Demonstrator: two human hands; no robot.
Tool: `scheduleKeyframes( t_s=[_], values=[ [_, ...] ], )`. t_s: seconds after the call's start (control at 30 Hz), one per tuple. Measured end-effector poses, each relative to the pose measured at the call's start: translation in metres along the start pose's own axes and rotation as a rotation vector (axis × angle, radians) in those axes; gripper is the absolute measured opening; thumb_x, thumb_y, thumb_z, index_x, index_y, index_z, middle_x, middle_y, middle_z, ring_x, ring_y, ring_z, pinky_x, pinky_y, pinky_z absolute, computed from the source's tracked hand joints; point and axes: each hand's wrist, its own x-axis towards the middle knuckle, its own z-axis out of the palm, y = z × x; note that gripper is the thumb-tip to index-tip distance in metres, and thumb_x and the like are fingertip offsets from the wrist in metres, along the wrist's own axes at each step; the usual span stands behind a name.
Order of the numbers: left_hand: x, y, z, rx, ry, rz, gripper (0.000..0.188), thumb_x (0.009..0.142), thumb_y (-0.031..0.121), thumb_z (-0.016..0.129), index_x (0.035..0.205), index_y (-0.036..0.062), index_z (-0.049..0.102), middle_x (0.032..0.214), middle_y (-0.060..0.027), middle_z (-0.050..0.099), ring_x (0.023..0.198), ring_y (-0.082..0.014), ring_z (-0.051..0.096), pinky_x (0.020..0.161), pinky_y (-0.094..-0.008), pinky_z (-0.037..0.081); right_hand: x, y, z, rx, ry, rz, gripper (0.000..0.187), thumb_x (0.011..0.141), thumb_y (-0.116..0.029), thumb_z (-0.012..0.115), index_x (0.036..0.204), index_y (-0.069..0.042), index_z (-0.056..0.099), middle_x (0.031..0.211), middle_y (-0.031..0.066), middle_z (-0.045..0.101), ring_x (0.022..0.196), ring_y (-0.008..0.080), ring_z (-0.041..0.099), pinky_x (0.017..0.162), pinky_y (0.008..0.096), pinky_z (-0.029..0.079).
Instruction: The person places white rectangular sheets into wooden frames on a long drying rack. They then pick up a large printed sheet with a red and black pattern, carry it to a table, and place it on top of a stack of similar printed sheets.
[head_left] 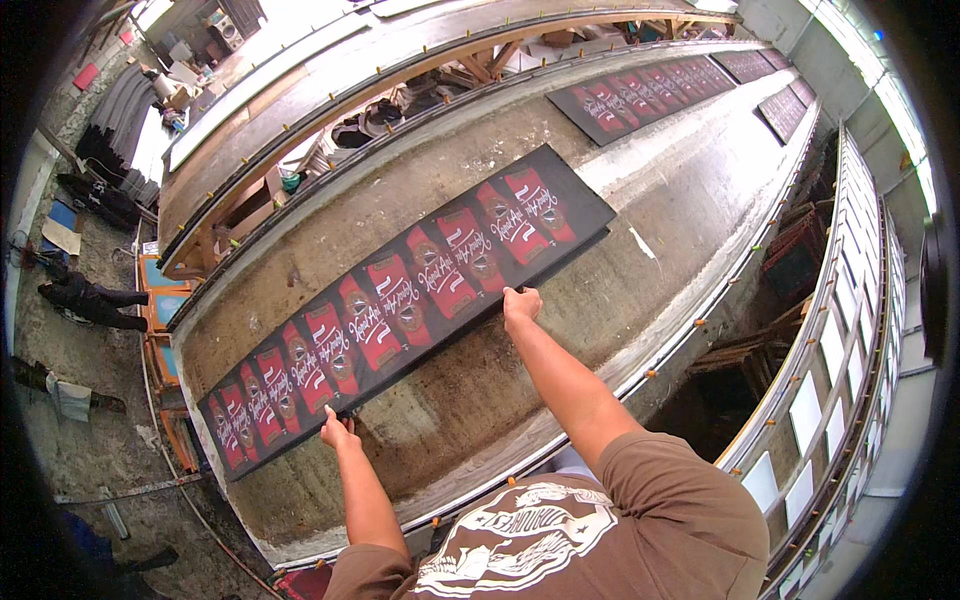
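Observation:
A long black fabric panel (400, 262), printed with a repeated red and white pattern, lies flat across the worn long table (420, 420) in front of me. My left hand (341, 430) pinches its near edge toward the left end. Farther right along that same edge, my right hand (522, 306) grips it between thumb and fingers, arm stretched out. A thin second dark edge shows under the panel's right corner; whether another layer lies beneath, I cannot tell.
More printed dark panels (650, 95) lie farther along the table, with others (783, 112) at its far right. Small orange pegs line the table edges. Another long table (400, 50) runs behind; a rack of pale rectangles (805, 410) stands right. A person in dark clothes (95, 300) is at left.

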Motion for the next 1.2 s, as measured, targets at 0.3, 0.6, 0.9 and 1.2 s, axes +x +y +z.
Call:
scheduleKeyframes(
  t_s=[0.3,0.6,0.9,1.2],
  values=[
    [0.003,-0.002,-0.008,-0.121,-0.056,-0.051,0.034,0.093,0.034,0.075,0.095,0.0030,0.062,0.086,-0.0051,0.062,0.070,-0.0170,0.058,0.065,-0.0363,0.055,0.012,0.007,-0.004,0.071,-0.167,0.108,0.026,0.078,-0.016,0.081,0.094,0.002,0.071,0.094,0.0145,0.073,0.090,0.0271,0.070,0.081,0.0407,0.052],
    [0.037,-0.034,-0.022,-0.095,-0.099,-0.050,0.038,0.093,0.040,0.074,0.094,0.0052,0.059,0.084,-0.0034,0.059,0.068,-0.0159,0.055,0.067,-0.0362,0.052,0.001,0.010,-0.004,0.039,-0.110,0.111,0.033,0.076,-0.015,0.082,0.100,0.002,0.066,0.103,0.0146,0.071,0.091,0.0255,0.067,0.084,0.0396,0.052],
    [0.043,-0.042,-0.030,-0.159,-0.245,0.036,0.034,0.095,0.038,0.072,0.091,0.0107,0.053,0.082,-0.0005,0.058,0.066,-0.0137,0.053,0.067,-0.0327,0.049,0.030,0.036,0.007,0.459,-0.399,0.137,0.041,0.083,-0.023,0.082,0.103,-0.004,0.053,0.087,0.0076,0.061,0.071,0.0204,0.063,0.052,0.0356,0.051],
    [0.008,-0.039,-0.049,-0.253,-0.268,0.045,0.032,0.100,0.027,0.067,0.104,0.0060,0.043,0.090,-0.0065,0.064,0.068,-0.0176,0.062,0.068,-0.0358,0.056,0.006,0.060,-0.038,0.554,-0.294,0.185,0.038,0.093,-0.014,0.070,0.117,-0.005,0.042,0.099,0.0111,0.059,0.071,0.0214,0.063,0.047,0.0349,0.053]
  ],
)
